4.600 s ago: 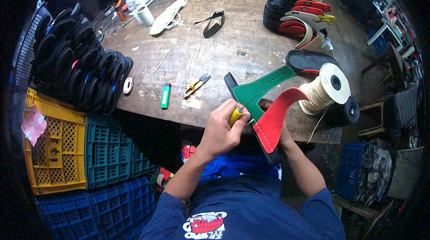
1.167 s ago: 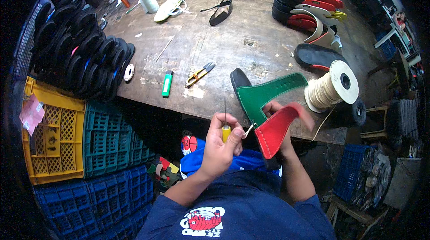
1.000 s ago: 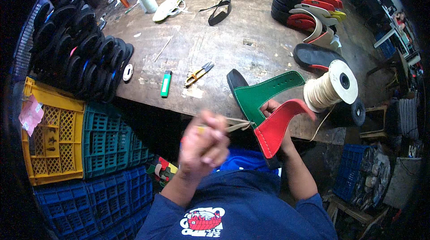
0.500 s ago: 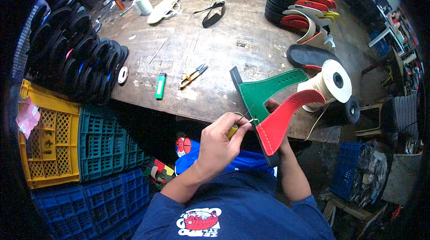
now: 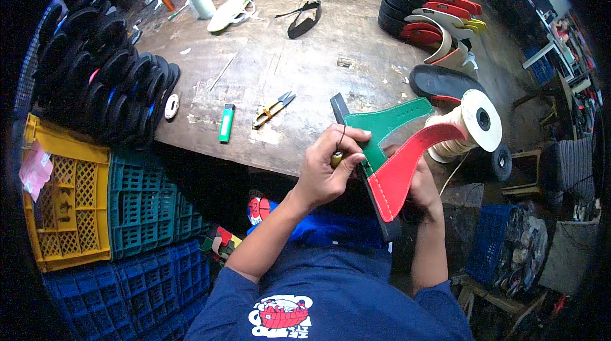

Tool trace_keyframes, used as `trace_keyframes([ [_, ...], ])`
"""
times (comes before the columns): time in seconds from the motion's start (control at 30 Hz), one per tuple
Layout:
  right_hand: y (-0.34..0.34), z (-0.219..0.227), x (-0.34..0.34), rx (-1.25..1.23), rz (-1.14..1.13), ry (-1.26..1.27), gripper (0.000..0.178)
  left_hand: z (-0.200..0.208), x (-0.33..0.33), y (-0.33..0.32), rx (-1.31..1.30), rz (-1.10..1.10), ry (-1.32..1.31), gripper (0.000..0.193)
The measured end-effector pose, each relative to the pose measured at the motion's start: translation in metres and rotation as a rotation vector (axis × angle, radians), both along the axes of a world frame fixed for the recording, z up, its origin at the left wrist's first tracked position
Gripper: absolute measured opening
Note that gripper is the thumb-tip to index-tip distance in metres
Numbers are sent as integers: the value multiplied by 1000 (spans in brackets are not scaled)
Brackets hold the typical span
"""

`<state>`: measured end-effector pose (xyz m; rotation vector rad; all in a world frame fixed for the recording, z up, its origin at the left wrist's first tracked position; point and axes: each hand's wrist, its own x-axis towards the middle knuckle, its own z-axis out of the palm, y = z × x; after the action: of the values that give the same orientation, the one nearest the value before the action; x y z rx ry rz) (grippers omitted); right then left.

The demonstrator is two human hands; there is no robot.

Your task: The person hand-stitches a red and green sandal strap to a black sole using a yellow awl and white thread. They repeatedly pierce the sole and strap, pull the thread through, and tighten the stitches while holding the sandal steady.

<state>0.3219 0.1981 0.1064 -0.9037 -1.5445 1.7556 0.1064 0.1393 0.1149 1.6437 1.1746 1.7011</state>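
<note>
My left hand (image 5: 324,172) is closed on a small stitching awl with a yellowish handle (image 5: 336,159); its thin dark needle points upward. Two of its fingertips rest on the green strap (image 5: 382,126) of a sandal, beside the stitched seam. White stitches run along the joined red strap (image 5: 404,178), and both straps lie over a dark sole (image 5: 338,106) held tilted at the table edge. My right hand (image 5: 425,188) grips the sandal from behind the red strap, which hides most of its fingers. Right of the straps stands a spool of cream thread (image 5: 480,118).
A green lighter (image 5: 226,124) and yellow-handled thread snips (image 5: 272,110) lie on the wooden table (image 5: 254,73). Dark soles (image 5: 114,80) are stacked at left, above plastic crates (image 5: 146,207). More soles and straps (image 5: 426,16) pile at the back right, near a black sole (image 5: 442,80).
My left hand has risen a little and shifted right, its fingertips now on the green strap. The awl needle has turned more upright. The sandal has shifted slightly right.
</note>
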Motion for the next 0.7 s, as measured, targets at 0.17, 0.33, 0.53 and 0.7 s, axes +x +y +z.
trace_keyframes([
  [0.17, 15, -10, -20, -19, -91, -78, 23, 7, 1, 7, -11, -35, 53, 15],
  [0.33, 14, -7, -38, 173, -116, -103, 23, 13, 3, 6, -84, -40, -15, 17],
  [0.53, 28, -7, -50, 111, -59, -212, 20, 14, 7, 8, -91, -52, -25, 18],
  [0.7, 42, -14, -58, -302, 90, 330, 17, 12, 7, 14, -13, -44, 25, 9],
])
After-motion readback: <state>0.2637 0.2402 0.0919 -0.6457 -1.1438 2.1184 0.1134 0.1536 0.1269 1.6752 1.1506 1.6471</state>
